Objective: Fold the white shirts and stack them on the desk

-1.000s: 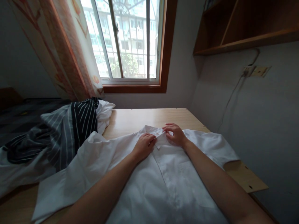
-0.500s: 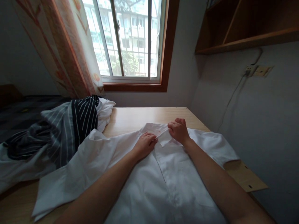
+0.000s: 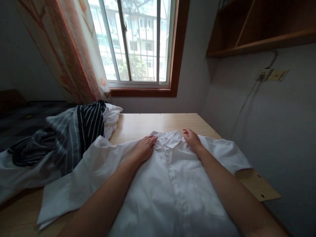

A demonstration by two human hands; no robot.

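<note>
A white short-sleeved shirt (image 3: 153, 194) lies spread front side up, its collar (image 3: 170, 141) toward the window and its sleeves out to both sides. Flat on the left shoulder, beside the collar, rests my left hand (image 3: 145, 147), fingers stretched out. My right hand (image 3: 192, 139) is just right of the collar with its fingers slightly curled and apart, holding nothing. The button strip runs down the middle of the shirt, and a chest pocket shows on the right. My forearms cover parts of the shirt's sides.
The shirt lies on a light wooden table (image 3: 158, 121). Left of it is a heap of striped and white clothes (image 3: 79, 135). A wooden shelf (image 3: 261, 42) juts from the right wall above a socket (image 3: 265, 75) with a cord. The window (image 3: 138, 42) is behind the table.
My right hand has let go of the collar and moved slightly right. My left hand has slid left onto the shoulder. The collar now lies flatter.
</note>
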